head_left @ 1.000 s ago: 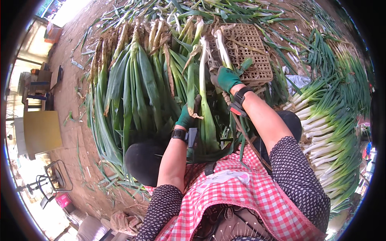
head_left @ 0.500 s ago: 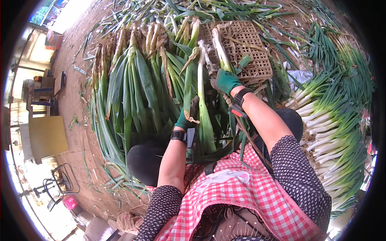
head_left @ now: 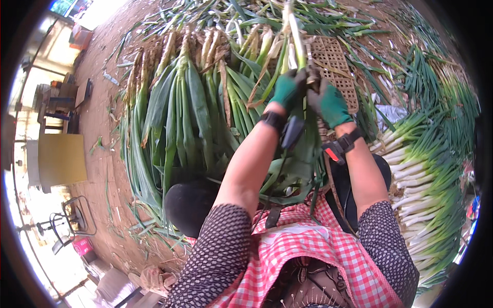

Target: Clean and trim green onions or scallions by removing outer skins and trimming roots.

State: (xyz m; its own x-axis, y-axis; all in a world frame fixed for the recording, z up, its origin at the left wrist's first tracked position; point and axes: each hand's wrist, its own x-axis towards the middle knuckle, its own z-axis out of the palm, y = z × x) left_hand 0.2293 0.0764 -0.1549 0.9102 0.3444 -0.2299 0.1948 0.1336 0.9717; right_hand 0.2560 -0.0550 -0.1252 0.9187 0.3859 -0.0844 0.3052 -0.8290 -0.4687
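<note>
My left hand (head_left: 288, 92), in a green and dark work glove, is closed around leeks (head_left: 296, 35). Their white shanks point up and away from me, and dry outer leaves dangle at the left. Close beside it, my right hand (head_left: 328, 101), gloved alike, is wrapped round a slim metal nozzle gun (head_left: 310, 72) held against the leeks' right side. A hose (head_left: 328, 169) runs from below this hand toward my lap. The grip itself is partly hidden by my fingers. Left of my hands lies a large pile of untrimmed leeks (head_left: 179, 113) with brown, soiled root ends.
A brown woven plastic basket (head_left: 334, 64) lies beyond my right hand. Cleaned leeks (head_left: 416, 190) with white shanks are stacked along the right. Leaf scraps (head_left: 339, 23) cover the far ground. A yellow board (head_left: 61, 159) and a metal-framed stool (head_left: 77, 220) stand at the left.
My left hand has moved up and right with the leek, bringing it beside my right hand. The right hand has shifted slightly right, and the view has shifted a little.
</note>
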